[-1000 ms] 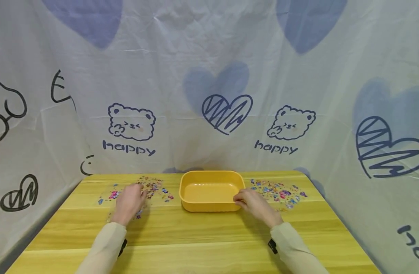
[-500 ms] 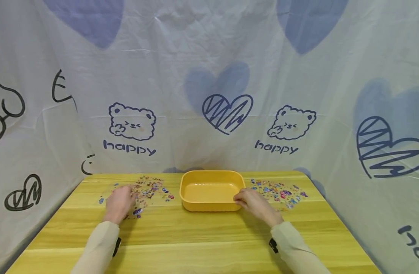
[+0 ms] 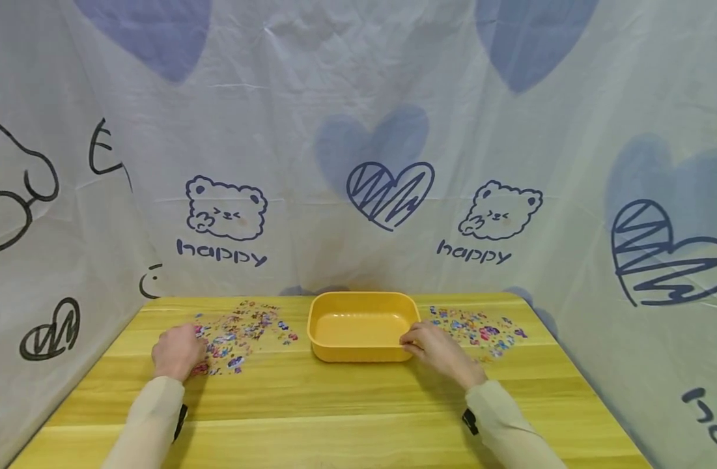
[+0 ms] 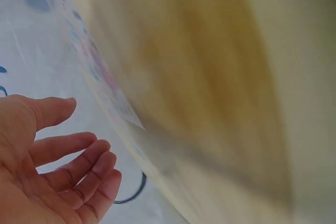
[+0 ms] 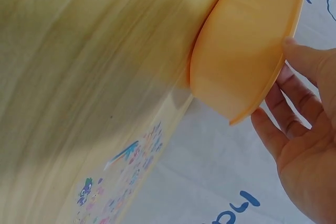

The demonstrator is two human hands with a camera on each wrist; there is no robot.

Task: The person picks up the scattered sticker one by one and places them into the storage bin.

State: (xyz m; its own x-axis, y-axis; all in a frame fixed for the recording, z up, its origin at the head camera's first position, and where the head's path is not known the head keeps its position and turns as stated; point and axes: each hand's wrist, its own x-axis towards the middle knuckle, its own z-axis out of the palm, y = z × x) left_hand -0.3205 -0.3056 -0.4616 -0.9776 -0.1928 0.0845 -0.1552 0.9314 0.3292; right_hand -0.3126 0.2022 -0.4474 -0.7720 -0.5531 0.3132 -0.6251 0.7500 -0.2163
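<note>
Left hand, fingers loosely bent, near colourful patches along blurred table

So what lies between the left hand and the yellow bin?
In the head view, a scatter of small colourful shapes lies there, starting right beside the left hand and ending just short of the yellow bin.

Tub: we see plain yellow
Bits: pink, blue, purple
Table: streaky yellow
Cloth: white, blue hearts

The wood-grained table bears a yellow tub between colourful patterned patches
</note>
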